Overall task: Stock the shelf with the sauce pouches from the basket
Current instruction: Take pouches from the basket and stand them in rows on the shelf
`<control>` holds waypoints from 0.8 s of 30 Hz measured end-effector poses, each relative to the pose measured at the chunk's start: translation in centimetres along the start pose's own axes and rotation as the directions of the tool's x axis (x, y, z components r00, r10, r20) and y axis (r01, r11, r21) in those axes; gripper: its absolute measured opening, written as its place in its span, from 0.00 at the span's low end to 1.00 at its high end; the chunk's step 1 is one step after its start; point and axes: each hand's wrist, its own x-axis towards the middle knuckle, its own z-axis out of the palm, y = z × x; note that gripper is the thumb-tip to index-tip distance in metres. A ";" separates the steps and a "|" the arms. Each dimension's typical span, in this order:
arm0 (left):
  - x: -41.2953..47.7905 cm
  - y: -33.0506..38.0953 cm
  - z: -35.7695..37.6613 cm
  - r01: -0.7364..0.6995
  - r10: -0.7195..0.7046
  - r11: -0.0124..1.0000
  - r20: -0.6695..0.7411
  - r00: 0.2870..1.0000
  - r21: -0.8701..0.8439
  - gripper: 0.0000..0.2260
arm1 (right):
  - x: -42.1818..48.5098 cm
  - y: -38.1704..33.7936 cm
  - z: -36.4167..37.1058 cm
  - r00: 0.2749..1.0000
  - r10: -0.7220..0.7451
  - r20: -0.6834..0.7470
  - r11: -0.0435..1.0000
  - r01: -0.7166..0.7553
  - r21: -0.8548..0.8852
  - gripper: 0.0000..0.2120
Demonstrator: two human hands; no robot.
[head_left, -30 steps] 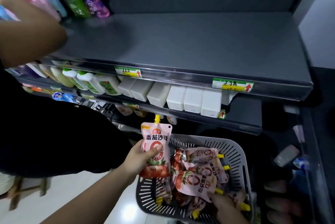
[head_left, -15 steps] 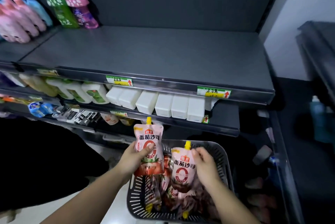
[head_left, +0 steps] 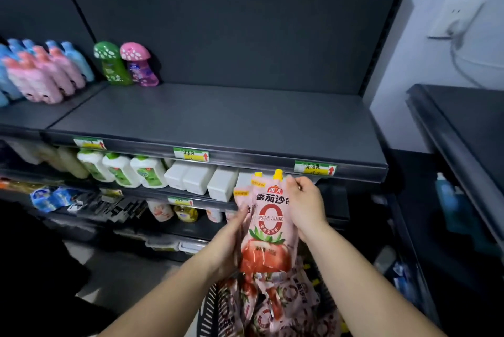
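We hold two soft, slick tomato sauce pouches at lower centre of the frame above the basket, left hand and right hand fingers clamped on their side seams, the firmest place to grip such floppy, sloshing packs.

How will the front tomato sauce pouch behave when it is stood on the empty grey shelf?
The tomato sauce pouch looks soft and filled, so it will probably sag. It is tall and flat, so it may tip over. The right hand and left hand hold it from both sides, suggesting it flops.
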 end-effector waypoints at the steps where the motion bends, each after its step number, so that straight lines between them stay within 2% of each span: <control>1: -0.1 0.3 0.5 -0.009 0.008 1.000 0.011 1.000 0.014 0.35 | -0.2 -0.6 0.1 0.999 -0.032 -0.015 0.998 0.031 -0.063 0.13; 4: -0.6 0.7 1.2 -0.029 0.028 0.999 0.020 0.999 0.026 0.38 | -0.9 -2.1 0.6 0.994 -0.108 -0.011 0.979 0.104 -0.175 0.10; 7: -1.3 0.9 1.6 -0.030 0.030 0.999 -0.010 1.000 -0.030 0.34 | -1.5 -3.2 0.5 0.998 -0.054 0.027 0.991 0.057 -0.118 0.12; 10: -1.8 1.2 1.5 -0.070 0.063 0.992 -0.071 0.995 -0.105 0.31 | -2.6 -3.9 -0.8 0.979 0.031 0.200 0.996 -0.046 0.072 0.22; 11: -1.9 1.4 1.5 -0.092 0.079 0.988 -0.100 0.992 -0.126 0.30 | -3.1 -3.8 -1.2 0.961 0.030 0.275 0.996 -0.053 0.074 0.28; 13: -2.2 2.0 1.1 -0.154 0.129 0.977 -0.172 0.977 -0.146 0.29 | -4.4 -3.2 -1.5 0.913 0.029 0.408 0.997 0.000 -0.071 0.39; 14: -2.3 2.4 0.8 -0.188 0.157 0.972 -0.210 0.965 -0.140 0.28 | -4.9 -2.9 -1.5 0.881 0.034 0.472 0.993 0.025 -0.117 0.38; 17: -2.9 3.6 0.5 -0.270 0.245 0.961 -0.273 0.930 -0.061 0.31 | -5.7 -2.4 -1.2 0.815 -0.027 0.579 0.993 0.087 -0.076 0.13; 18: -3.1 3.8 0.4 -0.281 0.262 0.959 -0.267 0.927 -0.038 0.32 | -5.7 -2.4 -1.2 0.818 -0.046 0.573 0.995 0.090 -0.049 0.11; 20: -3.4 4.1 0.3 -0.291 0.280 0.957 -0.245 0.928 -0.011 0.32 | -5.5 -2.5 -1.4 0.840 -0.040 0.542 0.999 0.053 -0.010 0.13; 24: -4.1 4.5 0.2 -0.298 0.288 0.954 -0.189 0.939 -0.024 0.26 | -6.1 -2.7 -1.1 0.836 -0.055 0.546 0.996 0.008 0.087 0.16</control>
